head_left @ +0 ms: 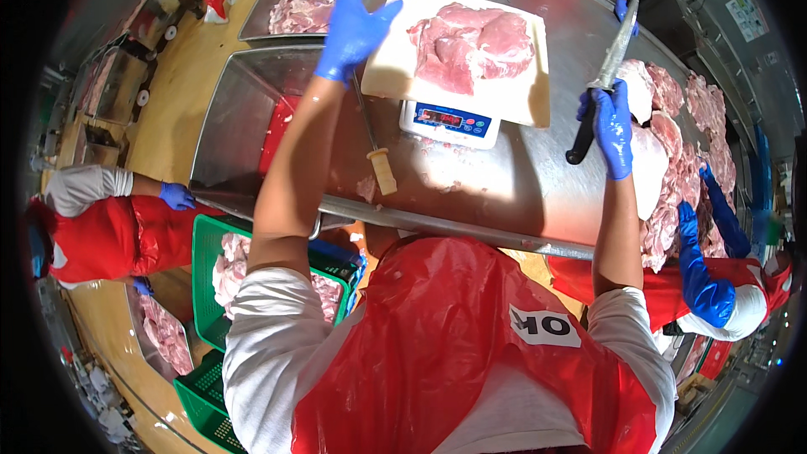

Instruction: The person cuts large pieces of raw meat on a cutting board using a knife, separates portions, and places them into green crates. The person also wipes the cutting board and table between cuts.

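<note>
My left hand (357,32), in a blue glove, is open with the thumb spread from the fingers. It overlaps the left edge of a white cutting board (389,76); whether it touches the board I cannot tell. Slabs of raw pink meat (475,46) lie on the board, which rests on a digital scale (454,130) with a lit red display. Closed around the black handle of a knife (619,46) is my gloved right hand (614,122), right of the board; the blade points away from me. A sharpening steel (382,172) with a cream handle lies left of the scale.
Around the scale spreads a steel table (538,185), with a meat pile (668,160) at its right. Steel tubs (231,130) stand left, one holding meat (307,0). Green crates (210,286) sit below left. Co-workers in red aprons (126,235) stand left, right and opposite.
</note>
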The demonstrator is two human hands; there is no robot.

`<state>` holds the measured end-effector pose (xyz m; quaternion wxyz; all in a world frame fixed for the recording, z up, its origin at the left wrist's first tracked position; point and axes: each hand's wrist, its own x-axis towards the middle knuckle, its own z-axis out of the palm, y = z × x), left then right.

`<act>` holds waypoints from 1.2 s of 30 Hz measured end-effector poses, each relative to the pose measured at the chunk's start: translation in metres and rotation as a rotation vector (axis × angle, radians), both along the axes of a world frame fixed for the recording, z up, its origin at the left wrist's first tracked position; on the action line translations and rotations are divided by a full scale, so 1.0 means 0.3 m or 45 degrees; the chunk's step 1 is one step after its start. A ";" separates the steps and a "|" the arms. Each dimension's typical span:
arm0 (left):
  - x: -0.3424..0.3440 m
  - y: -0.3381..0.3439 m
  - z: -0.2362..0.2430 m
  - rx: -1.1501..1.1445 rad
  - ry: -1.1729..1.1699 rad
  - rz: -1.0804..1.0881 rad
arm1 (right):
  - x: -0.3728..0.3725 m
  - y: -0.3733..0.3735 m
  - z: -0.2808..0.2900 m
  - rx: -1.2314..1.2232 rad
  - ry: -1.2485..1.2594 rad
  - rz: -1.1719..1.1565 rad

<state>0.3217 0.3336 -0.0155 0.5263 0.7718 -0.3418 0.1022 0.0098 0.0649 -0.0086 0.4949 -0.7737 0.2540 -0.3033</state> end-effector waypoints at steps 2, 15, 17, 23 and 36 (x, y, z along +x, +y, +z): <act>-0.073 -0.055 0.004 -0.017 0.020 -0.271 | 0.028 0.062 0.008 -0.175 0.156 -0.073; -0.306 -0.230 -0.219 0.486 -0.145 0.159 | 0.107 0.323 -0.252 -0.634 0.690 0.344; -0.285 -0.215 -0.215 0.555 -0.074 0.116 | 0.138 0.370 -0.217 -0.688 0.897 0.380; -0.267 -0.222 -0.203 0.537 0.057 0.106 | 0.415 0.300 -0.188 -0.581 0.886 0.380; -0.224 -0.251 -0.221 0.495 0.188 0.144 | 0.536 0.201 -0.169 -0.803 1.155 0.643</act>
